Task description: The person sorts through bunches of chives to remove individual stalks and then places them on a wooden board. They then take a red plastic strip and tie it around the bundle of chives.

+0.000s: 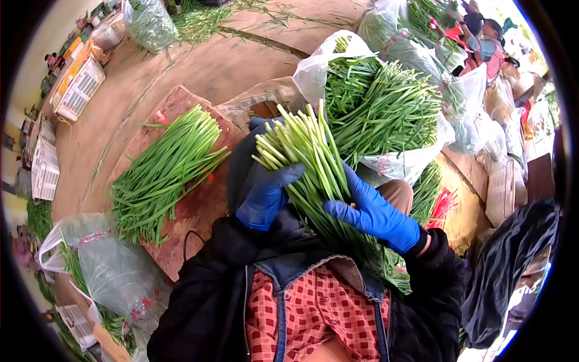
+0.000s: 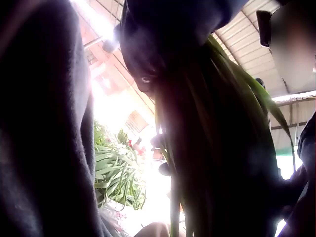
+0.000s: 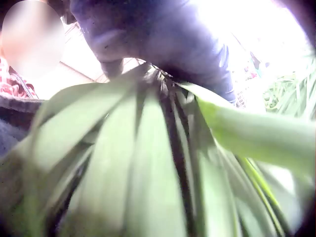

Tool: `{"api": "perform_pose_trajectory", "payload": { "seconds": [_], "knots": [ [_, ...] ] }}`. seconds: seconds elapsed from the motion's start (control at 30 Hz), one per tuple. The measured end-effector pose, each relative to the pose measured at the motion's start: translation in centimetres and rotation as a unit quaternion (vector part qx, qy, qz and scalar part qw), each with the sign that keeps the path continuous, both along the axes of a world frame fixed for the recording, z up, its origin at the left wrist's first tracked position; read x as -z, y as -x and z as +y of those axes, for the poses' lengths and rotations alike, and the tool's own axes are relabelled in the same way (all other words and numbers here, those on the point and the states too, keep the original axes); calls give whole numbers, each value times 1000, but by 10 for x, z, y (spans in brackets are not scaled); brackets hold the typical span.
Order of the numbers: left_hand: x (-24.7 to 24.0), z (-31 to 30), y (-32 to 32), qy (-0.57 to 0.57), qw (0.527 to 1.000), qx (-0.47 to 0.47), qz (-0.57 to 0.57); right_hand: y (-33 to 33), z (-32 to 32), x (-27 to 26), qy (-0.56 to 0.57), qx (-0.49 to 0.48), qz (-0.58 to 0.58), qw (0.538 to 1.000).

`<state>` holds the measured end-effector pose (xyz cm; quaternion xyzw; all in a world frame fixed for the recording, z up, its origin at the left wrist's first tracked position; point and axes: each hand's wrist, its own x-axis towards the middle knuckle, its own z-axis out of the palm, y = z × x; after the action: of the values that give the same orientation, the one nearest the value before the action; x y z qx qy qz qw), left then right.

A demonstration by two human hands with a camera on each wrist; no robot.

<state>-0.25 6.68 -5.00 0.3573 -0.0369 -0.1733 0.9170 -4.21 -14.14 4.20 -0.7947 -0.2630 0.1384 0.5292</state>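
Observation:
Both hands wear blue gloves and hold one bunch of garlic chives (image 1: 310, 160) in front of the chest, pale cut ends pointing up and away from the body. My left hand (image 1: 263, 196) grips the bunch from its left side, its far fingers hidden by stems. On the other side my right hand (image 1: 380, 214) holds it lower down, thumb across the front. The leafy ends hang toward the lap. In the left wrist view the glove (image 2: 163, 39) and bunch are dark; in the right wrist view broad leaves (image 3: 143, 168) spread below the glove (image 3: 153, 39).
A pile of chives (image 1: 172, 169) lies on a reddish board (image 1: 175, 105) at the left. An open plastic bag (image 1: 416, 160) full of chives stands ahead on the right. Red ties (image 1: 443, 205) lie by the right knee. Another filled bag (image 1: 117, 259) sits at the lower left.

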Motion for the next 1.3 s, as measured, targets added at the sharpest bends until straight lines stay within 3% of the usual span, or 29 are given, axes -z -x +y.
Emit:
{"api": "perform_pose_trajectory", "payload": {
  "seconds": [0.03,0.1,0.13,0.17,0.2,0.23,0.27,0.3,0.33,0.37,0.4,0.47,0.5,0.53,0.57,0.67,0.7,0.77,0.87,0.93,0.97,1.0,1.07,1.1,1.13,1.17,1.23,1.27,1.3],
  "knots": [
    [-22,-11,1,21,995,-50,-83,0,3,-4,0,-9,0,1000],
    [-32,-6,3,30,994,-46,-92,-1,13,-9,126,25,-14,992],
    [-40,-7,6,30,991,-66,-108,1,18,-4,118,31,-72,990],
    [-43,-8,5,-66,970,-144,-186,4,23,-4,112,14,-71,991],
    [-61,1,6,-74,968,-156,-184,7,27,-7,146,11,-98,984],
    [-86,9,6,-321,891,-157,-280,12,30,-8,179,10,-123,976],
    [-99,14,7,-542,750,-140,-352,17,30,-6,231,1,-166,959],
    [-77,1,12,-452,794,-219,-342,18,31,-2,231,-3,-164,959],
    [-73,-14,19,-304,891,-203,-269,19,30,4,240,-10,-165,957],
    [-71,-22,22,-143,955,-178,-186,20,29,6,249,-16,-166,954],
    [-74,-15,23,-144,970,-122,-151,18,31,-4,230,-28,-59,971],
    [-64,-5,17,-84,992,2,-92,10,25,-18,223,-44,-93,969],
    [-55,-2,17,-83,993,19,-75,5,21,-27,209,-69,-128,967],
    [-53,0,17,-65,995,35,-70,-2,15,-45,348,-87,-149,921],
    [-51,2,16,-48,996,48,-66,-9,9,-52,329,-56,-139,932],
    [-55,3,12,-22,994,69,-78,-31,5,-81,138,17,-150,979],
    [-68,2,13,24,994,77,-77,-40,10,-89,88,16,-178,980],
    [-48,3,12,-9,994,93,-60,-61,36,-97,-26,-5,-338,941],
    [-53,-1,11,-47,991,104,-70,-89,65,-98,-77,-64,-244,965],
    [-54,0,9,-52,989,102,-96,-105,81,-68,-57,-151,-152,975],
    [-47,2,8,-80,990,53,-106,-107,74,-55,105,-208,-186,954],
    [-43,3,8,-108,987,3,-115,-105,80,-45,101,-224,-248,937],
    [-42,0,10,-73,993,29,-90,-111,78,-37,99,-239,-306,916],
    [-42,-2,10,-39,996,55,-66,-117,79,-53,124,-249,-126,952],
    [-54,-2,7,-22,992,78,-100,-118,79,-64,142,-250,60,956],
    [-50,-2,8,-23,992,81,-97,-115,84,-66,70,-220,4,973],
    [-37,0,7,-40,995,40,-82,-117,99,-41,134,-322,-226,909],
    [-16,5,12,-175,982,14,-72,-111,92,-39,214,-338,-211,892],
    [-23,2,15,-175,982,18,-71,-108,91,-45,213,-335,-209,894]
  ]
}}
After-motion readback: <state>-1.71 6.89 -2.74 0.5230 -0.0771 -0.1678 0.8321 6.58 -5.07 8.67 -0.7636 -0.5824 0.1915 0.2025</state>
